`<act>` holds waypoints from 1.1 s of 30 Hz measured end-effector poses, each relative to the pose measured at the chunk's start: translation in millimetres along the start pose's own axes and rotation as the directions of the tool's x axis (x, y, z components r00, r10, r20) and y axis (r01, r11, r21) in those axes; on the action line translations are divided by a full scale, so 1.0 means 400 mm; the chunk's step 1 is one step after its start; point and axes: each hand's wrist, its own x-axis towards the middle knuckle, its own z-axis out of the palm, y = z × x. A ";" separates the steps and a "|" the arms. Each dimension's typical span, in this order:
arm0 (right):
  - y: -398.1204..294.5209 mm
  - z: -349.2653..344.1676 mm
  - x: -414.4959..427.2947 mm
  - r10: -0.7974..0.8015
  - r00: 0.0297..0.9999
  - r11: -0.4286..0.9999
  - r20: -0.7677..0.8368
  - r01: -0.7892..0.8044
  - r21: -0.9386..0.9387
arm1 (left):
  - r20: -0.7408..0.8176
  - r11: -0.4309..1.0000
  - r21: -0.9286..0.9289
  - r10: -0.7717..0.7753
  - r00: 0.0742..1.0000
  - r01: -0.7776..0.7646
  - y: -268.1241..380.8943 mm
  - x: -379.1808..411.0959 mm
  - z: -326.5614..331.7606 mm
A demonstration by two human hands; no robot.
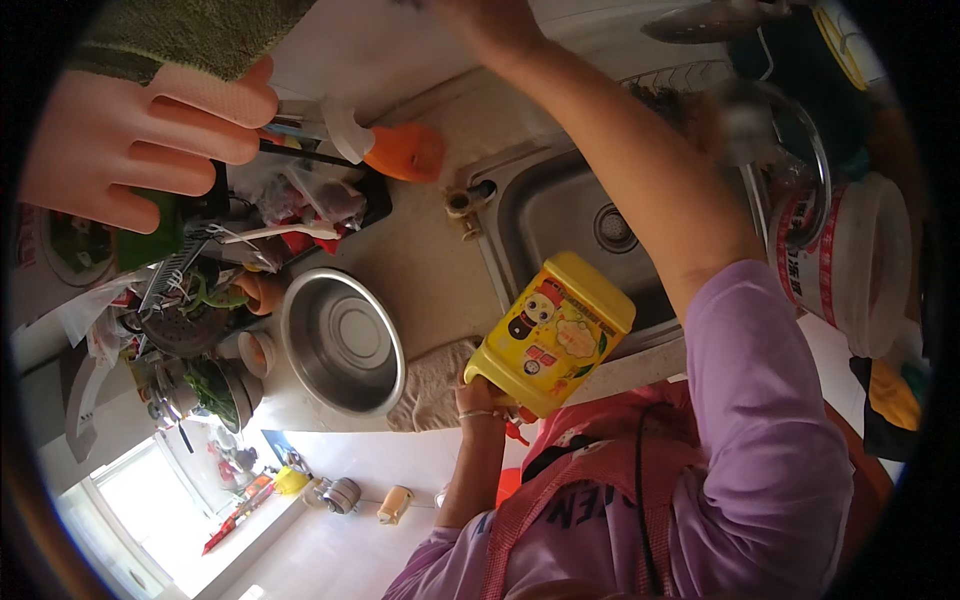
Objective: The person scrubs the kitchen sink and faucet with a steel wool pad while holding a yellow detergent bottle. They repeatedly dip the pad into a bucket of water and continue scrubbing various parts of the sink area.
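Note:
My left hand [480, 401] grips a yellow plastic jug [559, 334] at its lower left end. The jug is tilted over the near edge of the steel sink [555, 217], and its label bears a cartoon figure and writing. My right arm crosses above the sink. At the top edge of the picture is my right hand [484, 22], up by the wall; its fingers are cut off, so what they hold is hidden. Left of the jug lie a brown cloth [435, 386] and a round stainless steel basin [341, 341], which holds nothing visible.
A pink rubber glove [142, 142] and a green towel [187, 37] hang at upper left. An orange spray bottle [409, 154] stands behind the brass tap fitting [465, 210]. Bags and utensils crowd the left counter. White plastic tubs [847, 259] sit at right.

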 end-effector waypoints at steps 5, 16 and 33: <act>-0.003 -0.093 0.023 -0.220 0.851 0.972 -0.477 0.150 -0.180 | 0.045 1.000 0.029 -0.005 0.999 0.004 0.012 -0.003 -0.012; 0.091 0.144 -0.298 0.319 0.930 0.920 0.184 -0.257 -0.295 | -0.006 0.998 -0.064 0.003 1.000 -0.003 -0.047 0.042 -0.045; -0.079 -0.165 -0.496 0.344 0.819 0.844 0.459 -0.484 0.230 | -0.021 0.990 -0.120 0.072 0.997 -0.074 -0.034 0.019 -0.035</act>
